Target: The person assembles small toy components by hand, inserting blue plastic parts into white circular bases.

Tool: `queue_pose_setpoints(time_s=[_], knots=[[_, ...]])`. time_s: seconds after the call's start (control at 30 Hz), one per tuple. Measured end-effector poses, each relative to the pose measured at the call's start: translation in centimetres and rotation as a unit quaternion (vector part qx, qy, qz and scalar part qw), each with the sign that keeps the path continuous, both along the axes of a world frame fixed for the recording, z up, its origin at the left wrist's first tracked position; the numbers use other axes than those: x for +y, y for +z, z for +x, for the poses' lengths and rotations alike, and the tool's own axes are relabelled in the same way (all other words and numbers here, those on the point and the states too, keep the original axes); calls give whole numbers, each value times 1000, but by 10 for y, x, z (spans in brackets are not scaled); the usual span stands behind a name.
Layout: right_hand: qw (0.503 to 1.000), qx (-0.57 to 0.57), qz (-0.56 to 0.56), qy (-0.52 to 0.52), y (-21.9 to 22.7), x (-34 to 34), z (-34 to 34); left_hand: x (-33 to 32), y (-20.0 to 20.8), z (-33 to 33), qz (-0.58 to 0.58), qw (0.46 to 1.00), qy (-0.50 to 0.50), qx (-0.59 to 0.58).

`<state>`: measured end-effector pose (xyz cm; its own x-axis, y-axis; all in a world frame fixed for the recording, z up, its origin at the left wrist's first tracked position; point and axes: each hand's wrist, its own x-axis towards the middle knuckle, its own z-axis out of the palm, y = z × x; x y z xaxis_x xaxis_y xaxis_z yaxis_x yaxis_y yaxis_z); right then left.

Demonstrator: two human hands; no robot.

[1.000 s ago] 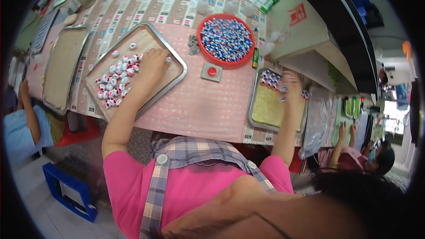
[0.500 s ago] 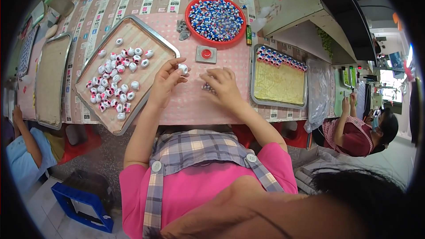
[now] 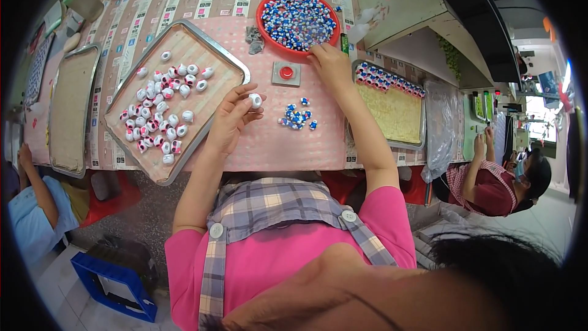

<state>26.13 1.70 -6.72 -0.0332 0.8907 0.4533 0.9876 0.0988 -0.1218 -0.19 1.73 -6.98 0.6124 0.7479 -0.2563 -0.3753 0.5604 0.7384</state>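
Small white cap-like piece (image 3: 255, 100) pinched in left hand (image 3: 229, 119) fingertips, just above the table (image 3: 269, 141), beside the metal tray (image 3: 236, 64) of white and pink pieces. Right hand (image 3: 331, 64) rests fingers curled at rim of red bowl (image 3: 264, 9) full of blue-white pieces; can't tell if gripping anything. Loose blue pieces pile (image 3: 297, 116) between hands. Grey block with red button (image 3: 286, 73) near bowl.

Single head fisheye, steeply down, near table (image 3: 269, 141); rim bends edges.
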Motion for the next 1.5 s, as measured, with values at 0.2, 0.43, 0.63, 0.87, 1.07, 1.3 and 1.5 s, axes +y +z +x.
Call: queue_pose_setpoints(time_s=[0.2,0.43,0.63,0.87,1.07,1.3,1.5], knots=[[999,26,-19,-22,6,-2,-2,1,3,3,4,1000,-14,-13],[937,254,-224,85,10,-49,-4,-4,-5,6,53,996,-19,66],[951,175,-240,81,8,-65,-22,-8,-2,14,25,998,-49,35],[833,501,-223,73,27,-66,-34,-11,12,17,42,996,-72,7],[601,755,-249,80,19,-68,-51,-18,10,21,215,968,-54,120],[595,750,-268,104,25,-67,-69,-21,13,25,379,902,-18,207],[639,691,-330,74,29,-66,-60,-18,6,21,356,909,-41,213]])
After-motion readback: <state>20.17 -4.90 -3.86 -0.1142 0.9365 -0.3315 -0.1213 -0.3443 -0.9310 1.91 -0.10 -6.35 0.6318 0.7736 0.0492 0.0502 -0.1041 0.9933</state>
